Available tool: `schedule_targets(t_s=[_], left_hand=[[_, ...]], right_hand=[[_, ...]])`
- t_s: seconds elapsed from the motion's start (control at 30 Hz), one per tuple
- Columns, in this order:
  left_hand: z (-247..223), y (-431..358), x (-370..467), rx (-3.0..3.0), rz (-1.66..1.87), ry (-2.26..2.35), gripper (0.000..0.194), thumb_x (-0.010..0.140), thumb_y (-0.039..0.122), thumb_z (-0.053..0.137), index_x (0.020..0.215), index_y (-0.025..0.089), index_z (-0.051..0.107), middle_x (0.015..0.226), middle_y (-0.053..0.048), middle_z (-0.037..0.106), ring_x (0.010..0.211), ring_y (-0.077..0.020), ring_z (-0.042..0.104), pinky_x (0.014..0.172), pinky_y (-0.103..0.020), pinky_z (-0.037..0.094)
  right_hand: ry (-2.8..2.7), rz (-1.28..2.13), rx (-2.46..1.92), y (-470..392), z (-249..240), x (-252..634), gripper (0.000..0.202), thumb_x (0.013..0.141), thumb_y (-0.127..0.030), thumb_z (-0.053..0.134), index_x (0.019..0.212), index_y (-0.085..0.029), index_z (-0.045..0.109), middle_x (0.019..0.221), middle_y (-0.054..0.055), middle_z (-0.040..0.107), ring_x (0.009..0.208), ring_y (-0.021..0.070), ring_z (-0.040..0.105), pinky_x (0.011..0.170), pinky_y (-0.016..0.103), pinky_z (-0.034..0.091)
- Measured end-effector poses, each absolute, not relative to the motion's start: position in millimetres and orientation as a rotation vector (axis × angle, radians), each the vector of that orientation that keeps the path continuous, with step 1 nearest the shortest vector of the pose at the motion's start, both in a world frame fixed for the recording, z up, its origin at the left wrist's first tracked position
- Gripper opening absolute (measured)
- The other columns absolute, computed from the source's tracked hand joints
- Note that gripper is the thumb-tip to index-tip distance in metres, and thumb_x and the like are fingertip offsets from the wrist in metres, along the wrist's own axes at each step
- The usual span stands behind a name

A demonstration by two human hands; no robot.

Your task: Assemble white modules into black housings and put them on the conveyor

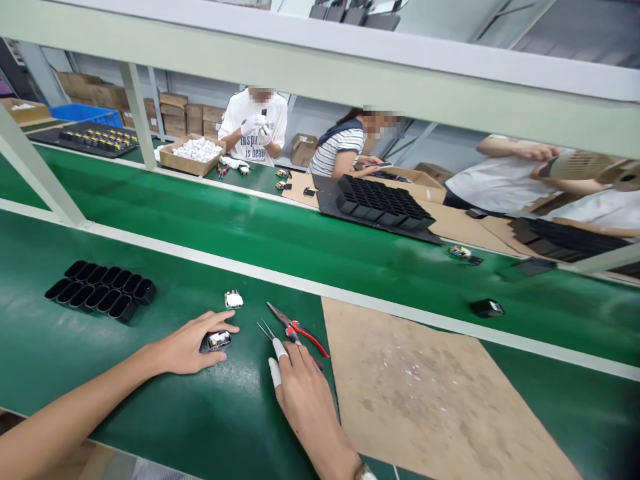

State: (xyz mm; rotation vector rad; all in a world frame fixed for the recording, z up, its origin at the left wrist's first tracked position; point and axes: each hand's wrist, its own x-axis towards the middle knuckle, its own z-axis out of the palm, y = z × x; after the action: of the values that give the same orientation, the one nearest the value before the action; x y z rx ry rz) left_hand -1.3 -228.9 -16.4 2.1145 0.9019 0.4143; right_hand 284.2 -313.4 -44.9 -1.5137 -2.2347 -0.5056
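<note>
Head view: left hand (187, 347) grip pinching small black part (216, 341); right hand (300, 390) fingers spread, touching pliers (296, 329) on table (150, 400).

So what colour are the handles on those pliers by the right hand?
Red, on the pliers lying on the green table by the right hand; the head view shows it.

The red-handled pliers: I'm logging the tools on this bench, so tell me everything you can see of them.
The pliers are slim, with long pointed metal jaws and red handles. They lie flat on the green mat, jaws closed and pointing up-left, handles toward the brown board. Thin tweezers lie just left. The right hand reaches them; whether its fingertips touch is unclear.
</note>
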Motion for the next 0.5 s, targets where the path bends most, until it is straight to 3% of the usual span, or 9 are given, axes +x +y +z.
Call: schedule_targets(t_s=[0.07,0.17,0.33,0.5], left_hand=[[-16.3,-224.4,-3.4,2.093,0.385,0.862,0.082,0.083,0.036,0.087,0.156,0.033,0.049,0.157,-0.011,0.057,0.134,-0.0333,0.061,0.114,-0.053,0.049],[-18.7,-217.1,-7.1,2.035,0.393,0.763,0.097,0.071,0.04,0.097,0.154,0.029,0.049,0.147,-0.015,0.061,0.106,-0.0266,0.071,0.098,-0.045,0.059],[-24.4,-214.3,-7.7,1.967,0.557,0.647,0.058,0.076,0.037,0.093,0.125,0.018,0.068,0.128,-0.014,0.065,0.101,-0.0235,0.069,0.087,-0.034,0.06],[-22.5,-220.0,-6.4,2.077,0.637,0.62,0.051,0.087,0.016,0.075,0.137,0.019,0.067,0.123,-0.013,0.067,0.109,-0.0261,0.068,0.098,-0.04,0.055]], right_hand=[[-2.237,-0.526,-1.483,-310.4,-46.5,281.8,0.035,0.098,-0.004,0.041,0.123,-0.014,0.063,0.095,0.012,0.069,0.087,0.0296,0.068,0.073,0.043,0.061],[-2.226,-0.356,-1.405,-306.7,-39.4,272.7,0.039,0.095,0.001,0.038,0.122,-0.015,0.062,0.095,0.01,0.066,0.083,0.0258,0.067,0.07,0.039,0.059],[-2.216,-0.073,-1.31,-312.4,-19.9,252.9,0.03,0.096,-0.002,0.039,0.11,-0.018,0.06,0.105,0.01,0.063,0.071,0.0203,0.062,0.057,0.034,0.049],[-2.292,-0.092,-1.258,-312.8,-11.1,244.6,0.026,0.092,0.0,0.04,0.093,-0.02,0.057,0.102,0.009,0.062,0.064,0.0183,0.054,0.055,0.033,0.042]])
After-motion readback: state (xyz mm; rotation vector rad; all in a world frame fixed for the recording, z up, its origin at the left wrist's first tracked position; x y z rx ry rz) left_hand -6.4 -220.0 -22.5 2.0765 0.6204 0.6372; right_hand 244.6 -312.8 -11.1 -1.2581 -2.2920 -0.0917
